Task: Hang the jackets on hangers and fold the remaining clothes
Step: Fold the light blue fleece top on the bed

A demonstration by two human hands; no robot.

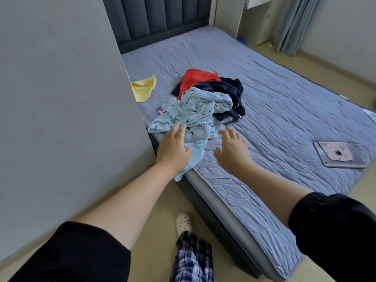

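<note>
A pile of clothes lies on the blue quilted bed (274, 102) near its left edge. On top is a light blue patterned garment (195, 112), its lower end hanging over the mattress edge. Behind it are a dark navy garment (230, 92) and a red garment (195, 78). My left hand (173, 147) rests flat on the light blue garment with fingers straight. My right hand (232, 147) hovers just right of that garment over the mattress, fingers spread and holding nothing.
A yellow cloth item (143, 88) lies by the grey wall panel (61, 108) on the left. A pink phone (160, 110) peeks from under the pile. A tablet (339, 154) lies at the bed's right side. The dark headboard (158, 19) stands behind.
</note>
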